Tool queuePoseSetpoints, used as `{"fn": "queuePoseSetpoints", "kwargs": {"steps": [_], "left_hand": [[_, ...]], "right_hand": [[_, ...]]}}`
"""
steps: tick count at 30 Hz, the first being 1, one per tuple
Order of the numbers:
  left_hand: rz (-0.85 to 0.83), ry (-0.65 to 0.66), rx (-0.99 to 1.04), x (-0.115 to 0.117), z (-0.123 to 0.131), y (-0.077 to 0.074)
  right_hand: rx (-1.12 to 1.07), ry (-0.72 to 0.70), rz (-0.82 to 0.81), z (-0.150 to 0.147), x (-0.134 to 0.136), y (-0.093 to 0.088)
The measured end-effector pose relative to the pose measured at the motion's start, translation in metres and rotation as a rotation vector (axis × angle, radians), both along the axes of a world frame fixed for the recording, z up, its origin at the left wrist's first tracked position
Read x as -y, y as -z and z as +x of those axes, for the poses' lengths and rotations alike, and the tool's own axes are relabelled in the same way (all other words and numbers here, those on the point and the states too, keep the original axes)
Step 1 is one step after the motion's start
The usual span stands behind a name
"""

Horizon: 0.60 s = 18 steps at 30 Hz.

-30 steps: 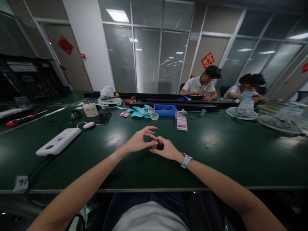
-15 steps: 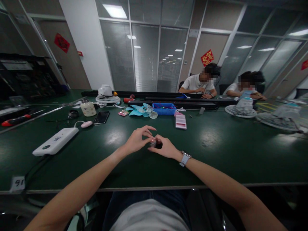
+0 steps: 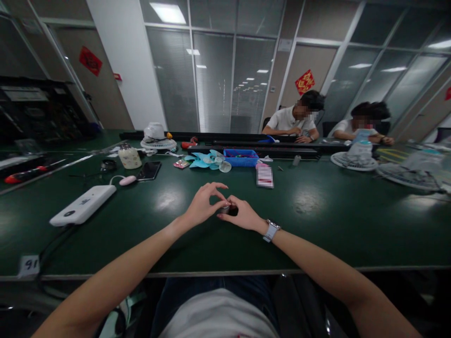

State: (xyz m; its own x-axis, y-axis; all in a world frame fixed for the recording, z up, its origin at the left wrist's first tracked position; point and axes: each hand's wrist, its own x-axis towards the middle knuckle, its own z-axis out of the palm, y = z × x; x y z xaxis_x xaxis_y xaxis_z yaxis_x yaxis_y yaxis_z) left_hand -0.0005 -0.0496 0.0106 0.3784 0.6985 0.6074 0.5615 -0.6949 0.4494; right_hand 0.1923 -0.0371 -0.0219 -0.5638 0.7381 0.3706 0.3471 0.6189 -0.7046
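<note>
Over the green table (image 3: 116, 249), my two hands meet at a small grey cylinder (image 3: 225, 211) that looks upright; its exact kind is too small and too covered to tell. My left hand (image 3: 204, 203) has its thumb and a fingertip closed at the top of the cylinder, the other fingers raised and curved. From the right, my right hand (image 3: 244, 214) curls thumb and index finger around the same piece, a watch on that wrist. The fingertips hide most of it.
Beyond my hands lie light-blue fan blades (image 3: 207, 160), a blue bin (image 3: 241, 158) of small parts and a pink-and-white packet (image 3: 264, 175). At left are a white power bank (image 3: 83, 204), a phone (image 3: 149, 171) and a bottle (image 3: 129, 157). Two people sit opposite, near fan parts (image 3: 354, 161).
Both hands stay almost in place at the grey cylinder, and less of it shows between the fingertips now. The camera view has shifted very slightly.
</note>
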Motion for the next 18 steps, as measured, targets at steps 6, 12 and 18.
{"fn": "queuePoseSetpoints", "kwargs": {"steps": [6,12,18], "left_hand": [[-0.035,0.044,-0.025,-0.0004,-0.0001,0.0021],[-0.044,0.031,0.034,-0.0018,-0.0003,0.0043],[-0.069,-0.002,0.059,-0.0016,0.0024,0.0071]], "right_hand": [[0.018,-0.002,0.037,0.0,-0.0024,0.0019],[0.014,-0.006,0.023,0.0012,-0.0005,-0.0002],[0.014,0.005,0.023,0.0003,-0.0013,0.0019]]}}
